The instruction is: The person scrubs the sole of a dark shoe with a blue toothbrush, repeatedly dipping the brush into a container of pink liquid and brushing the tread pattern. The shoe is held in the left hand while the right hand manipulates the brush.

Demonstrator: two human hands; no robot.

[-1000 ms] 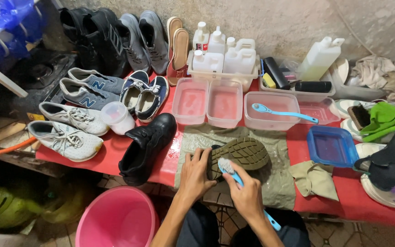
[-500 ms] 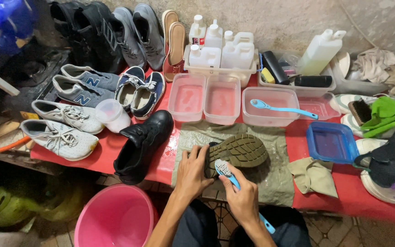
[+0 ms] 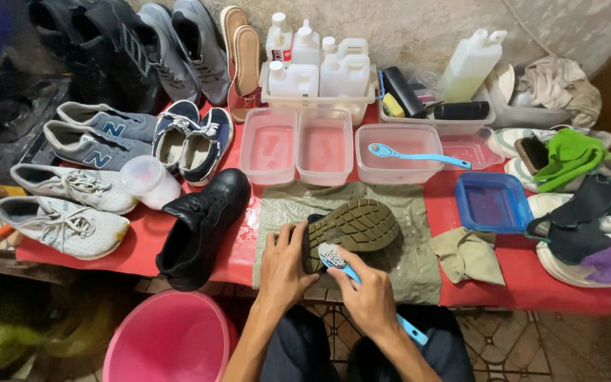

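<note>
- The left hand (image 3: 284,265) is gripping the heel end of an upturned shoe (image 3: 351,228), fingers curled over its edge, so the shoe is staying put with its olive tread facing up.
- The right hand (image 3: 369,297) is wrapped around a blue brush (image 3: 362,286), its pale bristle head resting against the sole near the heel; the handle is sticking out behind the wrist.
- The shoe is lying on a damp olive cloth (image 3: 419,262) spread over the red worktop (image 3: 532,283), likely to catch drips and stop it sliding.
- Its black partner, a boot (image 3: 203,226), is standing just to the left, out of the way.
- Clear tubs of water (image 3: 298,145) are sitting just behind the cloth, within easy reach for dipping; a second blue brush (image 3: 415,155) is lying across one.
- A pink bucket (image 3: 171,339) is standing on the floor below the worktop's near edge.
</note>
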